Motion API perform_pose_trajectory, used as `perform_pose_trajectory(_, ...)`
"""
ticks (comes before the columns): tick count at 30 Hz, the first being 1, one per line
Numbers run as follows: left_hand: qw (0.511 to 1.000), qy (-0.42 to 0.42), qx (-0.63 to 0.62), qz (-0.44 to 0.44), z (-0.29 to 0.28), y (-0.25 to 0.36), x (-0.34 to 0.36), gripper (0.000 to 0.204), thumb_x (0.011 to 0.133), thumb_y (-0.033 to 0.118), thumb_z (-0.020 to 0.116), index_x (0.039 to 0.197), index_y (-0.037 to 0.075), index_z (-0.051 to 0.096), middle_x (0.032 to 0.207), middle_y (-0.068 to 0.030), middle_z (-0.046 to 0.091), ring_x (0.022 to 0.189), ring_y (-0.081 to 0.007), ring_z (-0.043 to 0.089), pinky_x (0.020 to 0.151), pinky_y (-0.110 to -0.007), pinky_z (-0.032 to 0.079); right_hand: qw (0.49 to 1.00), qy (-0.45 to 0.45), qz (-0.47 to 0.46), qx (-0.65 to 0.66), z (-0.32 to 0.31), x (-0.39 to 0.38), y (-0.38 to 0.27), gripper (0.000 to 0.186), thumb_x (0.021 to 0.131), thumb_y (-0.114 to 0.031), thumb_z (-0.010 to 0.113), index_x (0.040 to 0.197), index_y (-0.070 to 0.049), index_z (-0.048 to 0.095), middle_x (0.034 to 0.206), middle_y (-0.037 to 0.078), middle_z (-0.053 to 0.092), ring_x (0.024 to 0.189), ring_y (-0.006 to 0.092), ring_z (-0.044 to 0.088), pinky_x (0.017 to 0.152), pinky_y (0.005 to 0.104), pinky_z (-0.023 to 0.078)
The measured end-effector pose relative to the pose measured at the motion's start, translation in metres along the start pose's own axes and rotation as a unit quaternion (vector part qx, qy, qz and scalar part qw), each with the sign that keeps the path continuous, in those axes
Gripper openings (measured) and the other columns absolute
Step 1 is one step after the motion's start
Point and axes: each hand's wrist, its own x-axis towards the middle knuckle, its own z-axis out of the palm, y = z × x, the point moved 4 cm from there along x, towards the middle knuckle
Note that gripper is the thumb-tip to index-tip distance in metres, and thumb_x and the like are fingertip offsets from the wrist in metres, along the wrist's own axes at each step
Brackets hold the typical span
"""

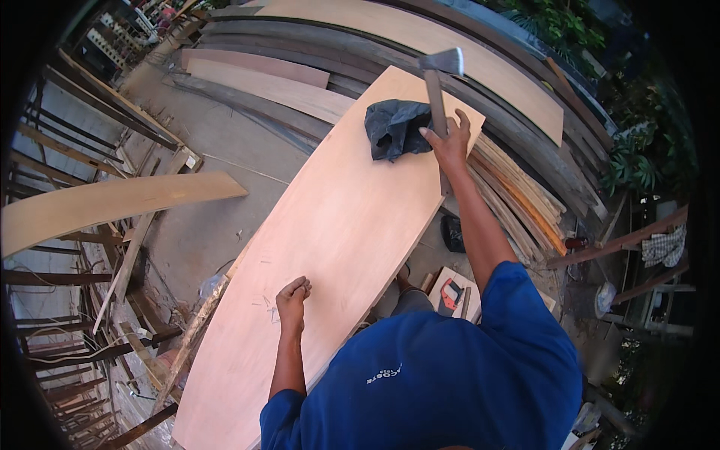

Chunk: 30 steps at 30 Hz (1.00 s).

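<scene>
1. Right hand (451,144) has the handle of a hatchet (435,94), thumb on one side, other fingers kinda spread. The head's up past the hand, far end of the sheet.
2. Left hand (294,298) is curled in, fingertips bunched, down over the near half of the sheet. Can't tell if anything's pinched in there.
3. Right by the hatchet handle there's a crumpled black bag (394,124) sitting on the plywood sheet (337,217). Few dark marks on the wood beside the left hand.
4. Off the sheet's right edge: a red-and-black handsaw (450,298) on a pale board (470,313).
5. Further out, long grey planks (300,37) stacked beyond the far end, plus a thin plywood strip (120,206) off left.
</scene>
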Motion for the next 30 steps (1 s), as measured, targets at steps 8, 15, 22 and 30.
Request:
perform_pose_trajectory(8, 0.995, -0.054, 0.043, 0.066, 0.172, 0.092, 0.143, 0.037, 0.097, 0.018, 0.073, 0.124, -0.007, 0.069, 0.103, -0.0105, 0.074, 0.095, -0.0154, 0.069, 0.083, -0.030, 0.055, 0.968, -0.214, 0.109, 0.075, 0.073, 0.034, 0.073, 0.031, 0.079, -0.013, 0.078, 0.102, 0.001, 0.063, 0.086, 0.026, 0.070, 0.087, 0.0423, 0.072, 0.076, 0.0481, 0.055)
perform_pose_trajectory(15, 0.974, -0.024, 0.078, 0.213, 0.318, 0.156, 0.290, 0.036, 0.098, 0.022, 0.073, 0.118, -0.007, 0.072, 0.096, -0.0035, 0.071, 0.086, -0.0103, 0.063, 0.076, -0.026, 0.051, 0.888, -0.330, 0.261, 0.188, -0.009, -0.014, 0.117, 0.040, 0.078, -0.014, 0.083, 0.110, 0.003, 0.066, 0.102, 0.016, 0.070, 0.095, 0.0247, 0.067, 0.085, 0.0381, 0.053)
perform_pose_trajectory(22, 0.915, 0.095, 0.198, 0.339, 0.407, 0.200, 0.396, 0.030, 0.096, 0.023, 0.072, 0.112, -0.002, 0.075, 0.098, -0.0144, 0.078, 0.092, -0.0164, 0.071, 0.084, -0.030, 0.054, 0.903, -0.292, 0.242, 0.200, -0.057, 0.018, 0.161, 0.041, 0.087, -0.015, 0.080, 0.121, 0.002, 0.064, 0.107, 0.008, 0.064, 0.103, 0.0196, 0.062, 0.094, 0.0350, 0.050)
perform_pose_trajectory(30, 0.925, 0.060, 0.196, 0.320, 0.418, 0.183, 0.418, 0.028, 0.095, 0.029, 0.069, 0.110, 0.007, 0.077, 0.095, -0.0209, 0.075, 0.090, -0.0353, 0.074, 0.080, -0.038, 0.056, 0.923, -0.307, 0.147, 0.177, -0.033, 0.074, 0.157, 0.043, 0.102, -0.020, 0.065, 0.138, 0.002, 0.054, 0.089, 0.009, 0.066, 0.078, 0.0190, 0.063, 0.075, 0.0339, 0.052)
